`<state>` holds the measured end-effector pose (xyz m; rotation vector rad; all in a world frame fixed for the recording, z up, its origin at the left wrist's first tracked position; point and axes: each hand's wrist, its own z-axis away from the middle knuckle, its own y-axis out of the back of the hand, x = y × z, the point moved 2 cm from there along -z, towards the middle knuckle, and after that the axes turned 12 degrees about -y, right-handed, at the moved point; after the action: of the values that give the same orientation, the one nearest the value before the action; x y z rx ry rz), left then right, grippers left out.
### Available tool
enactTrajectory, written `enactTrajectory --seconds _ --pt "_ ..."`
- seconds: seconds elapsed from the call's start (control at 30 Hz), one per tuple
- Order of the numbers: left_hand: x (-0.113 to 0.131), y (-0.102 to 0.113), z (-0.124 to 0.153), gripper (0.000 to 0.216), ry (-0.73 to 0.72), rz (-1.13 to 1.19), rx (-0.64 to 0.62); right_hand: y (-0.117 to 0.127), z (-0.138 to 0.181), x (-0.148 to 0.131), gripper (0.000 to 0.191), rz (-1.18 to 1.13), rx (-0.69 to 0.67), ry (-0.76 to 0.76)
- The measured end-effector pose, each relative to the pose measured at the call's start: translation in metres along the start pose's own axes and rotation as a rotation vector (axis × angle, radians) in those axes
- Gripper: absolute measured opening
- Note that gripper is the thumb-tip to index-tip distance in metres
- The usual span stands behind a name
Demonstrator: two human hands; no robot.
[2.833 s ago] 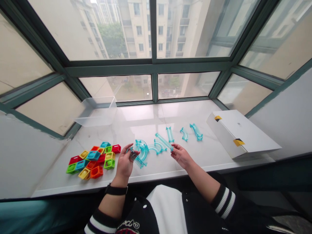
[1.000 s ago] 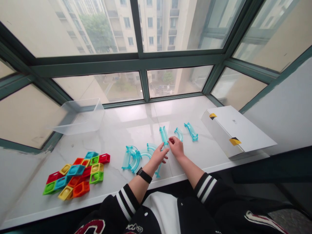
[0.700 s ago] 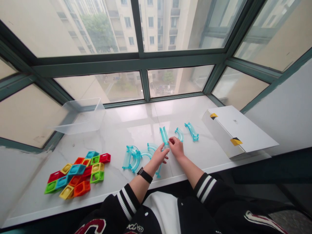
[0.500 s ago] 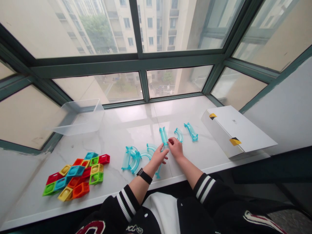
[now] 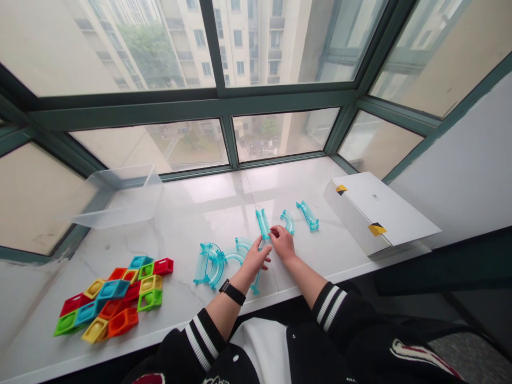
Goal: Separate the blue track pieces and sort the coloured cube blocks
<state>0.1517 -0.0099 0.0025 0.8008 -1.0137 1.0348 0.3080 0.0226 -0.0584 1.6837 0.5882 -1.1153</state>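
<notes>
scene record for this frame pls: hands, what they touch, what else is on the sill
surface: white sill under a window
left hand: fingers extended, lying over long track
right hand: fingertips at near end of straight track; grip unclear
curved tracks: teal cluster, left of left hand
loose tracks: small curve and end piece, right of straight track, untouched
blocks: coloured pile, near left
bin: clear, back left
box: white, right
</notes>
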Motion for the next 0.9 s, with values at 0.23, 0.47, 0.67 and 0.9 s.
enactTrajectory --seconds 0.23,0.47,0.67,0.9 --pt "0.001 0.0 0.0 0.089 0.003 -0.003 -0.001 0.0 0.001 0.0 0.012 0.0 -0.004 -0.003" --pt "0.0 0.0 0.0 0.087 -0.001 -0.002 0.003 0.0 0.001 -0.001 0.013 -0.005 -0.008 -0.001" --pt "-0.003 0.0 -0.001 0.088 -0.007 -0.001 0.009 0.002 0.006 0.004 0.019 -0.038 -0.014 -0.017" --pt "-0.005 0.001 0.0 0.088 -0.021 -0.002 0.008 0.004 0.012 0.012 0.024 -0.074 -0.03 -0.076"
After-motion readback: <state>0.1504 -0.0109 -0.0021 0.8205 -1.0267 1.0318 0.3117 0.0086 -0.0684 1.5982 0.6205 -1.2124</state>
